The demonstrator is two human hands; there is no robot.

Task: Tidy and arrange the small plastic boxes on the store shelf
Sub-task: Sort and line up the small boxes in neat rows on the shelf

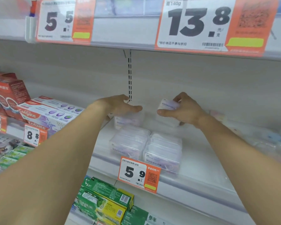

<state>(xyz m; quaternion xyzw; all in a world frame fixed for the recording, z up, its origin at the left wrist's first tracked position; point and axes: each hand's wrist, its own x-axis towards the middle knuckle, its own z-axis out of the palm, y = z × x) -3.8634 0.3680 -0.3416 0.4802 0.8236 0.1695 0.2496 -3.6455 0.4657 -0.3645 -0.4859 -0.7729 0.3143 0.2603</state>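
Small clear plastic boxes, likely light, stiff and thin-walled, with slick smooth faces; probably easy to crack or pop open if squeezed hard, and quick to slide on the white shelf (201, 153). Best taken by the short ends or pinched across the long edges, fingers above and thumb below, never by the lid alone. Right hand (183, 111) raised at the back of the shelf, gripping one box (168, 105) tilted up off the surface, fingers curled over its far edge, thumb stretched out beneath toward the other hand. Below and just behind that hand, another pale box, too blurred to make out clearly. Left hand (120, 106) level with the right and a gap apart from it, palm down over a rear box (128, 120), thumb pointing inward; fingers mostly hidden behind the palm, so cannot tell whether pressing, holding or only hovering. Nearer than both hands, toward the shelf lip, two stacks (146, 145) side by side and touching, standing just behind the 5.9 tag (139, 173). Both forearms bare, reaching up and forward, converging toward the back wall, wrists roughly straight. Beyond the left forearm, toothpaste cartons (52, 112); below it, green cartons (104, 198) on the lower shelf.
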